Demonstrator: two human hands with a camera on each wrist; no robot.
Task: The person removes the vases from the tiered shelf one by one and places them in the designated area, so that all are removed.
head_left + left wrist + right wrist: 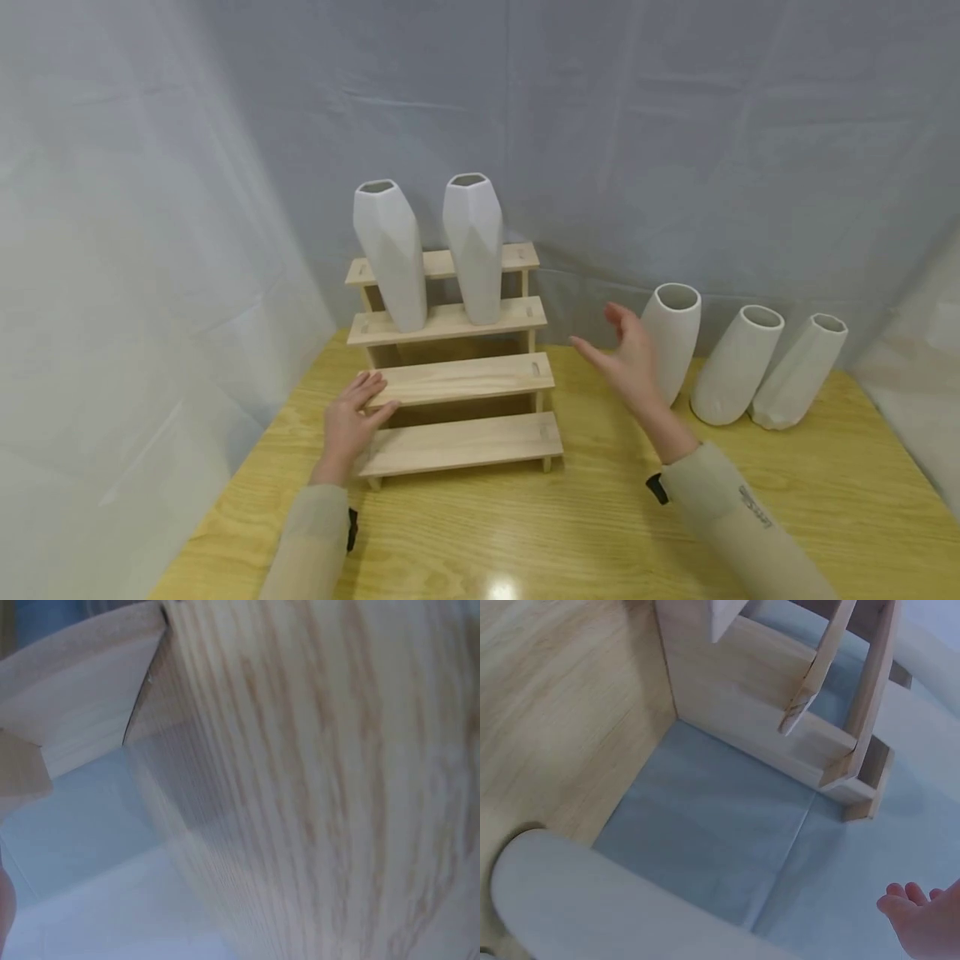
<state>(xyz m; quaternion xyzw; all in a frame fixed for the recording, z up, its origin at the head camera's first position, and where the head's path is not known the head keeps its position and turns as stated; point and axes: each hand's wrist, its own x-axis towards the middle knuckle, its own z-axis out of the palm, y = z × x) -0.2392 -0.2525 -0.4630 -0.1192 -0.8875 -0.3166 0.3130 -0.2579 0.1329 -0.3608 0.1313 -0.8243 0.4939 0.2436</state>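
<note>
A four-step wooden stand is on the table. My left hand rests at the left end of its second step from the bottom, fingers extended over the board and thumb at the front edge. Two tall faceted white vases, a left one and a right one, stand upright on the step below the top. My right hand is right of the stand, thumb and fingers spread with nothing between them. It overlaps a smooth white vase in the head view. The right wrist view shows that hand's fingers beyond a white vase.
Right of the smooth vase stand two more white vases, a rounded one and a faceted one, close together. The wooden table ends at a grey cloth backdrop. White sheeting hangs along the left.
</note>
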